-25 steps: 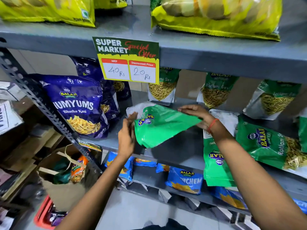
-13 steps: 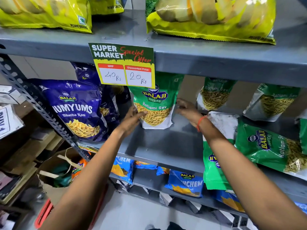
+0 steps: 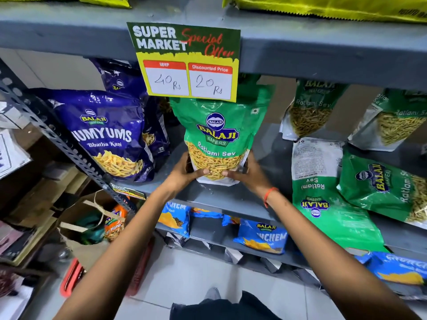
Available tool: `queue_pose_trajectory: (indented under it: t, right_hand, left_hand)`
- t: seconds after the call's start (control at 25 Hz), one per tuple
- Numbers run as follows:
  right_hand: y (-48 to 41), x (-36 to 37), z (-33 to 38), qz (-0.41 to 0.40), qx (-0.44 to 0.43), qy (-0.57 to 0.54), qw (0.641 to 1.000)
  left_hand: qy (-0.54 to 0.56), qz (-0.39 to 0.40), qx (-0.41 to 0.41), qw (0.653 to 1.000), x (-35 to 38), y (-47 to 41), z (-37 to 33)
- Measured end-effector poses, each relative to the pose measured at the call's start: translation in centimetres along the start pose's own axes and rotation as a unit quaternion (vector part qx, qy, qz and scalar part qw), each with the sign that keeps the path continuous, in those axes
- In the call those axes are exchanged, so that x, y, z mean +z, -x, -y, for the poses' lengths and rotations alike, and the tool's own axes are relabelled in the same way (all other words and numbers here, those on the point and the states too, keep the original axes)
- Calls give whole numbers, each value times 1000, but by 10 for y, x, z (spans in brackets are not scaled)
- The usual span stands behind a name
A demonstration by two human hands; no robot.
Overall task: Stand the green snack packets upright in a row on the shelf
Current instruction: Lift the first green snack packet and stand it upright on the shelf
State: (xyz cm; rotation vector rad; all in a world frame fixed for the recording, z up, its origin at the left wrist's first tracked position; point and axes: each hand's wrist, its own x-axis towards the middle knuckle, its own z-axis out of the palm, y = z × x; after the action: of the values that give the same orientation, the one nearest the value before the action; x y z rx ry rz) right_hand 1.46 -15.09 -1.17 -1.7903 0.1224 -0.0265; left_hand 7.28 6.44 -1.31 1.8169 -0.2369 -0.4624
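Head view: green packet (image 3: 217, 137) upright on shelf (image 3: 221, 199), long axis vertical, at 12 o'clock from both hands. Left hand (image 3: 184, 174) and right hand (image 3: 248, 175) clasp its base, equally near. Flat packets (image 3: 323, 199) lie at 3 o'clock, nearer right hand.

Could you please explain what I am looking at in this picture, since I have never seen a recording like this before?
There is no machine here: a person wears a camera on the head, looking forward and down at their own two bare arms. The left hand and right hand hold the bottom corners of a green snack packet, standing it upright on the grey shelf under a price sign. Beside it on the left stand purple packets. On the right, two green packets stand at the back, and two more lie flat, not yet stood up. The grip is both hands together.
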Motion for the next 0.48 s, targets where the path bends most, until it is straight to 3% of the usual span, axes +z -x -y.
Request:
queue_pose_trajectory:
  t: [0.48]
  right_hand:
    - [19,15,3,-52,4,11,999]
  left_hand:
    - [-35,40,31,998,-7,8,4]
